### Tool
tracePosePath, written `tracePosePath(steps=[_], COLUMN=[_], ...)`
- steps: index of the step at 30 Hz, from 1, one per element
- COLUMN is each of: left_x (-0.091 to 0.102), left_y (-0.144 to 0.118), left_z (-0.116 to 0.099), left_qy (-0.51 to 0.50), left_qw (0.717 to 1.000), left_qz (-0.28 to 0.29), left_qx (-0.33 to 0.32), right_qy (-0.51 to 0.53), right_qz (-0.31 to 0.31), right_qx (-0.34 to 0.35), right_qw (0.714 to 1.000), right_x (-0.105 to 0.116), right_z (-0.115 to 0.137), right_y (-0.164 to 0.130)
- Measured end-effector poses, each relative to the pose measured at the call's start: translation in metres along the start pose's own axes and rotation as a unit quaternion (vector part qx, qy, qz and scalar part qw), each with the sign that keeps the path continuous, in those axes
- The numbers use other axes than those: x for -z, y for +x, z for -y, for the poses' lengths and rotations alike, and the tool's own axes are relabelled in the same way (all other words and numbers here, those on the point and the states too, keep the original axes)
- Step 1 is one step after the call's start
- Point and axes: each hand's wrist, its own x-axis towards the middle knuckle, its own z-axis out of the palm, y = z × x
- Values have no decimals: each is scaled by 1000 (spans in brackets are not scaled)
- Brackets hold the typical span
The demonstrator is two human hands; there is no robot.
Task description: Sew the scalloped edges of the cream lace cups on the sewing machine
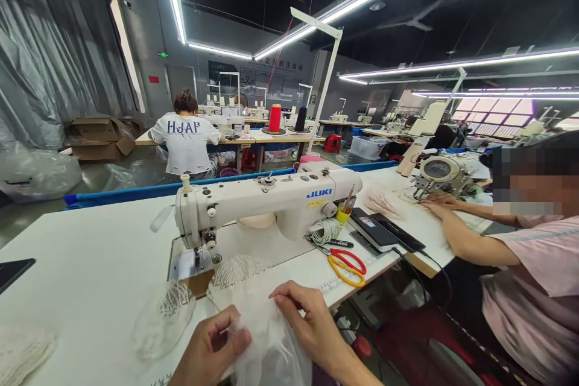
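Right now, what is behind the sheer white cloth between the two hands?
The sewing machine stands behind the cloth. Part of the tabletop is covered; anything directly under the cloth cannot be made out.

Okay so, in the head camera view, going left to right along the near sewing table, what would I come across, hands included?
Dark flat device, loose sheer piece, left hand, sheer white fabric, right hand, red and yellow scissor handles, co-worker's pink sleeve.
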Motion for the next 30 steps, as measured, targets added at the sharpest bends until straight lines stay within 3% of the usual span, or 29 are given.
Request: tracePosePath(steps=[4,7,11,13,15,18,21,24,26,30], left_x=[8,14,24,27,28,25,19,15,17,31], left_y=[-13,-25,-42,-49,-55,-59,-65,-73,-79,-87], left_z=[-1,-4,-11,-15,-18,-20,-21,-26,-30,-32], left_qy=[-22,-31,-54,-53,-38,-4,19,54,90,141], left_qw=[999,997,994,995,997,999,999,994,989,984], left_qz=[-31,-53,-82,-69,-40,-7,17,53,64,34], left_qx=[2,40,53,52,49,41,47,79,95,99], right_qy=[7,134,342,371,377,326,203,187,213,228], right_qz=[-1,-47,-160,-209,-211,-84,112,234,291,329], right_qx=[-4,-40,-67,-36,-18,-42,-47,-37,-69,-121], right_qw=[1000,989,923,904,902,941,972,953,930,908], right_x=[-12,-10,20,41,57,56,25,-16,-37,-53], right_z=[2,0,-1,2,8,19,26,28,28,29], right_y=[0,2,3,0,-6,-17,-24,-20,-14,1])
